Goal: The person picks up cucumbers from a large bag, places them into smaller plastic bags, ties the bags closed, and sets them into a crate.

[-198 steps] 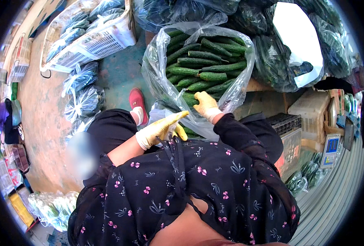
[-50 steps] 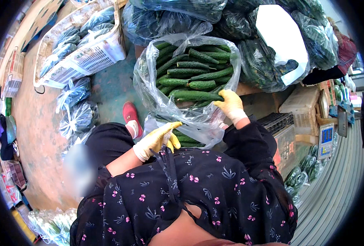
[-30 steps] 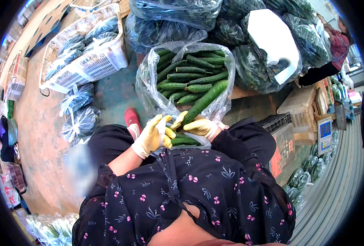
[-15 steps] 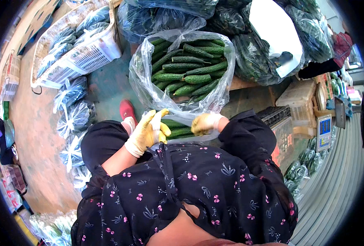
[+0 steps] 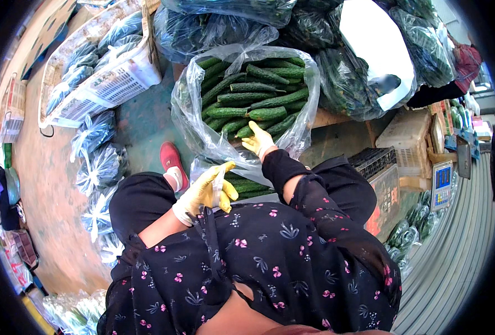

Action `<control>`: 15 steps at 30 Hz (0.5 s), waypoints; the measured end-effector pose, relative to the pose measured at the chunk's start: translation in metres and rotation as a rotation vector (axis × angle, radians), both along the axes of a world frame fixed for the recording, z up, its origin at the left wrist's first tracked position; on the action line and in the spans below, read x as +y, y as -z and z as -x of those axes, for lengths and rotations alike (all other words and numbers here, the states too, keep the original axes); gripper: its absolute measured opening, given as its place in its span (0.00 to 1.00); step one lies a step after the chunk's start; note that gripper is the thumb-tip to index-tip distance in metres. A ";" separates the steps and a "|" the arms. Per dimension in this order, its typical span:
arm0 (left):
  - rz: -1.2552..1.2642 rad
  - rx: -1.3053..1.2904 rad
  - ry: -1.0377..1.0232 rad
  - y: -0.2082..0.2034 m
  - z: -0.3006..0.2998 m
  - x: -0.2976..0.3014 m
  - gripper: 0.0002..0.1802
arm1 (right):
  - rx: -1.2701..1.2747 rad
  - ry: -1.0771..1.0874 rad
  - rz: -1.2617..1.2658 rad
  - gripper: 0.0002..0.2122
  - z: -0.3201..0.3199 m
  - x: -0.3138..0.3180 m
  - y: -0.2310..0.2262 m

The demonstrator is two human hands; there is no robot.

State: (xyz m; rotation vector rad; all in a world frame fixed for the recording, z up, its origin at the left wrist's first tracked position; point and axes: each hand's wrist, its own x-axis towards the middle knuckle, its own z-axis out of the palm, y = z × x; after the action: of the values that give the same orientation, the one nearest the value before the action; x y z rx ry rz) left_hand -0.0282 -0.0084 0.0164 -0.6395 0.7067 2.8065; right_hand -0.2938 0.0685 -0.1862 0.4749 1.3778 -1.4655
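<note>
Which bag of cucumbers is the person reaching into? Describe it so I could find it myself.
Start at the white slatted crate at upper left, then look right to the open clear bag heaped with cucumbers. The right hand touches its near edge. Unlike the tied dark bags around it, its mouth gapes wide.

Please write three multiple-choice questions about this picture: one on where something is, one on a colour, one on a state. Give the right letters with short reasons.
1. Where is the right hand?
A. at the near rim of the large clear plastic bag of green cucumbers
B. in the white plastic basket
C. on the red shoe

2. What colour are the gloves on both hands?
A. blue
B. yellow
C. black

3. How is the large clear bag?
A. tied shut
B. empty
C. open at the top, full of cucumbers

Answers: 1 A, the gloved right hand reaches forward to the bag's near edge. 2 B, both the right hand and the left hand wear yellow gloves. 3 C, the bag's mouth gapes and cucumbers lie piled inside.
</note>
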 end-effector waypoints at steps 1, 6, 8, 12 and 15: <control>0.029 -0.011 0.012 0.005 -0.001 -0.001 0.39 | -0.040 0.018 0.008 0.20 0.000 0.006 -0.009; 0.004 -0.050 -0.020 -0.005 -0.001 0.002 0.37 | -0.320 0.203 0.584 0.22 0.004 0.073 -0.070; -0.032 -0.044 -0.031 -0.008 -0.001 0.003 0.37 | -0.393 0.146 0.865 0.27 -0.012 0.084 -0.100; -0.002 0.009 -0.044 -0.002 0.002 0.002 0.45 | -0.367 -0.017 0.949 0.28 -0.058 0.085 -0.139; 0.006 0.017 -0.046 -0.001 0.000 0.000 0.48 | -0.294 -0.280 0.975 0.30 -0.064 0.076 -0.141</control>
State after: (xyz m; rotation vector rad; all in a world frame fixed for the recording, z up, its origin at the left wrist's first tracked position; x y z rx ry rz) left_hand -0.0286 -0.0085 0.0176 -0.6418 0.7127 2.8560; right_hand -0.2300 0.1446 -0.0457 -0.1307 0.3704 -1.5544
